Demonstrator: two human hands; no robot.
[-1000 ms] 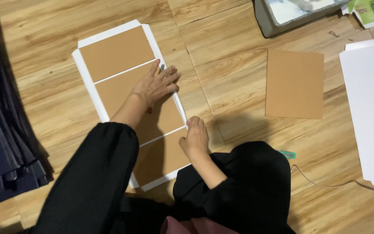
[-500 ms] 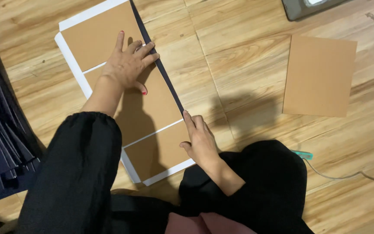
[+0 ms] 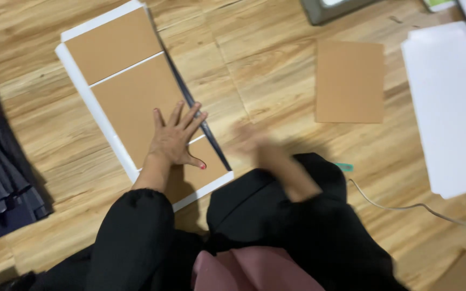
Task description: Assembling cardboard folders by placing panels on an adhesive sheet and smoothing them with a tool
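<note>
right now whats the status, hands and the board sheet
Left hand flat, open on the brown board panels. Right hand blurred, off the sheet, empty. Dark strip along the white sheet edge. Nothing blocking.

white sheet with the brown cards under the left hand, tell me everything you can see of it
The white sheet is a long rectangle lying flat and slanted on the wooden floor. Three brown cardboard panels cover it end to end, with thin white gaps between them and a white margin showing along its left side and both ends. A dark narrow strip runs along its right edge. The left hand presses flat on the panels, fingers spread. The right hand is blurred, off the sheet.
</note>
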